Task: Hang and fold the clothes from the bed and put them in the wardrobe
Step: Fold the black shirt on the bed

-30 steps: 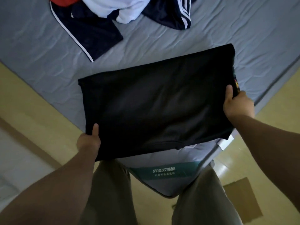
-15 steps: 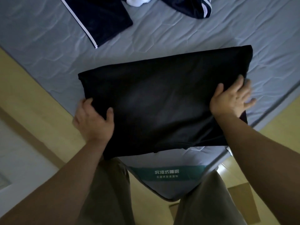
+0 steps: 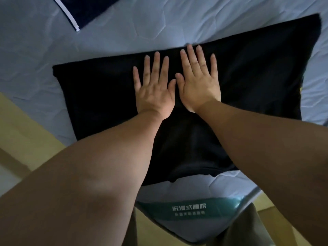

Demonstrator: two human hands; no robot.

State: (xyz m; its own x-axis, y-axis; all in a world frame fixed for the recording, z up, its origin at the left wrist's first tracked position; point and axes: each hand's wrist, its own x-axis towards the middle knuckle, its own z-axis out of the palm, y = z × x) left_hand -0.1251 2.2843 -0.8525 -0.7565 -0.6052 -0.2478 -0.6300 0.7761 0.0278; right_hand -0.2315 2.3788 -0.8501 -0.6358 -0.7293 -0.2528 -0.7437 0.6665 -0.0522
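A folded black garment (image 3: 257, 71) lies flat as a wide rectangle on the corner of the grey bed (image 3: 159, 27). My left hand (image 3: 154, 89) and my right hand (image 3: 198, 80) press flat on its middle, side by side, fingers straight and spread, thumbs nearly touching. Both palms face down. Neither hand grips any cloth. The garment's near edge hangs slightly over the mattress corner.
A dark navy garment with a white stripe (image 3: 79, 9) lies at the top left of the bed. The mattress corner carries a green label (image 3: 188, 208). Yellowish floor (image 3: 19, 137) runs along the left, and my trouser legs stand below the corner.
Both hands let go of the garment's left and right edges and slid inward to its middle, now flat side by side. The camera has moved closer to the bed.
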